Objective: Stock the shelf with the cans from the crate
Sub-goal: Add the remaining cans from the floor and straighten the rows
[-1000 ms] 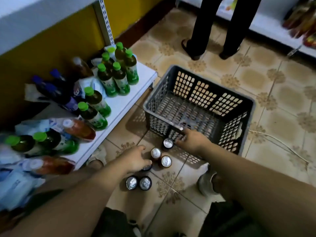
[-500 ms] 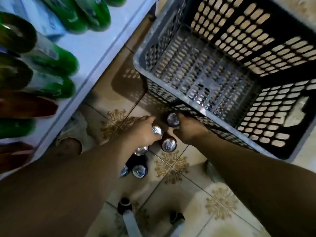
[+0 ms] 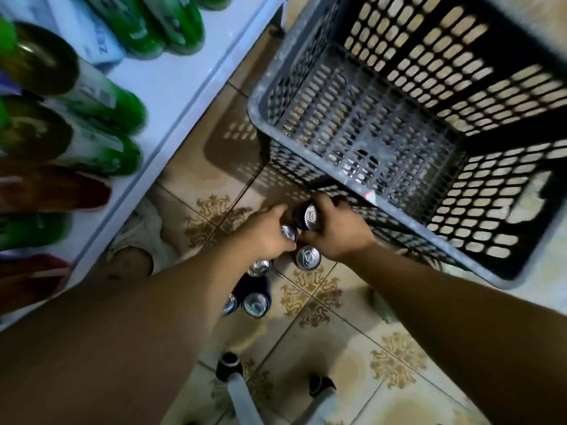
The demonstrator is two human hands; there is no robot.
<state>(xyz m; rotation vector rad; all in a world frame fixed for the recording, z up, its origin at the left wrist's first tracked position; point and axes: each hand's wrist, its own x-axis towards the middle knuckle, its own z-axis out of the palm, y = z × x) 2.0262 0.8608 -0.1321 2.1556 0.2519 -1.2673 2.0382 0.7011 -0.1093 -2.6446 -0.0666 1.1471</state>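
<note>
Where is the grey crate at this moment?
In the head view, the grey crate sits on the tiled floor at upper right, beside the white shelf, just beyond the cluster of cans under both hands.

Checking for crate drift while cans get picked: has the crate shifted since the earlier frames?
No. The crate keeps its near-left corner over the same floor grout line, with the same gap to the shelf edge.
</note>
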